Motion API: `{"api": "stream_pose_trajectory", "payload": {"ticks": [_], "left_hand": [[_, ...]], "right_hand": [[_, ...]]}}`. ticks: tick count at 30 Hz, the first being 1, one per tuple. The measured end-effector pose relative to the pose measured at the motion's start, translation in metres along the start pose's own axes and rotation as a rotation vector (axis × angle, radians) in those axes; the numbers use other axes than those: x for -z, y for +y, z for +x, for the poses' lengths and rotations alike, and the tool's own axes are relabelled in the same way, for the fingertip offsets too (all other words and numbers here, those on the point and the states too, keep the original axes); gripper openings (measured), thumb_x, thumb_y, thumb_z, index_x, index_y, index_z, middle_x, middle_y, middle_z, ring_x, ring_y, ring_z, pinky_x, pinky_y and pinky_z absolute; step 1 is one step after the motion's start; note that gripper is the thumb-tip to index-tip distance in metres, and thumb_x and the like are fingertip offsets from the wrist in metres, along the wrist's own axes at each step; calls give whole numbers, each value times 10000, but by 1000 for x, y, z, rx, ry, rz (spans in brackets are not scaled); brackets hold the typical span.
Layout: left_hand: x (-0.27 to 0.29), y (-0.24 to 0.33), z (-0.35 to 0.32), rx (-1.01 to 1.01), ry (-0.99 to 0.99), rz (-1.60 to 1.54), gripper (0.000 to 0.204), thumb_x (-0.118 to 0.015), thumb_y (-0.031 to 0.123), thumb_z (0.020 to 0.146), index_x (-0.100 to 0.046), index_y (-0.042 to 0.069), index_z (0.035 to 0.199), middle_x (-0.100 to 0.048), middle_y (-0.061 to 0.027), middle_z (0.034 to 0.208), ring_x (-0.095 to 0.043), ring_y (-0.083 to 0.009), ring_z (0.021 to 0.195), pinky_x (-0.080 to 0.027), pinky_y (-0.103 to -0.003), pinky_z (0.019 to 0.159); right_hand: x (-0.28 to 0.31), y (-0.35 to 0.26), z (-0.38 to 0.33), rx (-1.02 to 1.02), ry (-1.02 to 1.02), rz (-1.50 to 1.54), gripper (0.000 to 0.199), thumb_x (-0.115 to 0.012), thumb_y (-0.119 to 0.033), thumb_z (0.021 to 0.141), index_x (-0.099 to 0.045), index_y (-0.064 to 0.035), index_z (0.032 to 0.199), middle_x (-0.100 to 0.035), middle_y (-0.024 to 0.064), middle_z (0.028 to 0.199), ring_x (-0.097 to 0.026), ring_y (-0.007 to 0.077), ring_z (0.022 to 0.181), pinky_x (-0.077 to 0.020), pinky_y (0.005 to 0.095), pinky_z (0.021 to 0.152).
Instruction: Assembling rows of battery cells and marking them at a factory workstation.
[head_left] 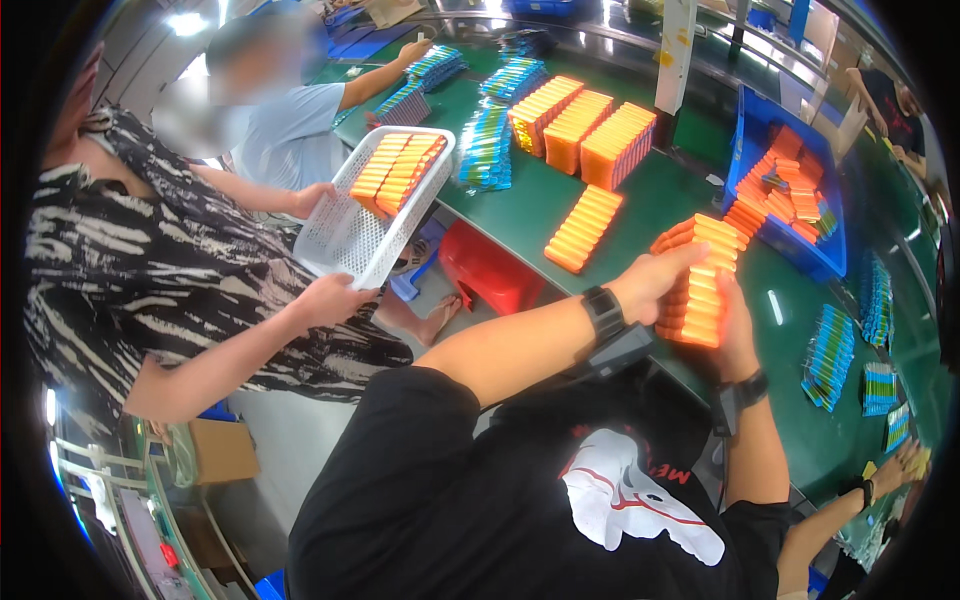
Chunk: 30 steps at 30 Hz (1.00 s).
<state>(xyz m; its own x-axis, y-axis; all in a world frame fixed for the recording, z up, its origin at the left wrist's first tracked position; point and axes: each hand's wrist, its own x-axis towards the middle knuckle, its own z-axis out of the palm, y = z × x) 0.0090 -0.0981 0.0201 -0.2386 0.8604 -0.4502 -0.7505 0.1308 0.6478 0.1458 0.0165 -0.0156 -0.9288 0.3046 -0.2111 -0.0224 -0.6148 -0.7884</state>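
Here, in the head view, we find both hands clamped on one stack of orange flat packs (700, 285): the left hand (655, 280) presses its near-left side, the right hand (735, 330) grips its right side from below. The stack is held just above the green table (540, 200). Left of the left hand, a loose row of orange packs (583, 228) lies on the table. Beyond the hands sits a blue bin (757, 120) holding more orange packs. Further left, another person holds a white basket (375, 205) with orange packs in it, well apart from our hands.
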Motion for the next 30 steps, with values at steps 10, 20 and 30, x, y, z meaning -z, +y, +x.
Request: {"api": "stream_pose_trajectory", "payload": {"ticks": [10, 20, 30], "left_hand": [[-8, -37, -62, -326, -215, -299, 574, -685, 469, 946, -539, 74, 1336, -658, -97, 1235, -643, -214, 1138, -502, -409, 1014], [35, 37, -175, -745, 66, -243, 569, -613, 494, 935, -585, 63, 1305, -686, -107, 1161, -694, -224, 1013, -577, -380, 889], [119, 186, -263, -781, 324, 226, 503, -588, 402, 976, -560, 58, 1343, -682, -128, 1154, -708, -253, 973, -594, -407, 864]], "right_hand": [[-58, -17, -44, 197, -73, -292, 523, -489, -200, 1038, -363, -55, 1524, -588, 69, 1291, -611, 118, 1076, -515, 284, 911], [-200, -6, 26, 535, -420, -587, 687, -637, -232, 971, -335, -7, 1546, -529, 177, 1403, -501, 216, 1309, -405, 348, 1097], [-330, 7, 112, 345, -794, -216, 876, -729, -150, 915, -176, -85, 1592, -562, 134, 1360, -591, 207, 1210, -521, 350, 992]]}}
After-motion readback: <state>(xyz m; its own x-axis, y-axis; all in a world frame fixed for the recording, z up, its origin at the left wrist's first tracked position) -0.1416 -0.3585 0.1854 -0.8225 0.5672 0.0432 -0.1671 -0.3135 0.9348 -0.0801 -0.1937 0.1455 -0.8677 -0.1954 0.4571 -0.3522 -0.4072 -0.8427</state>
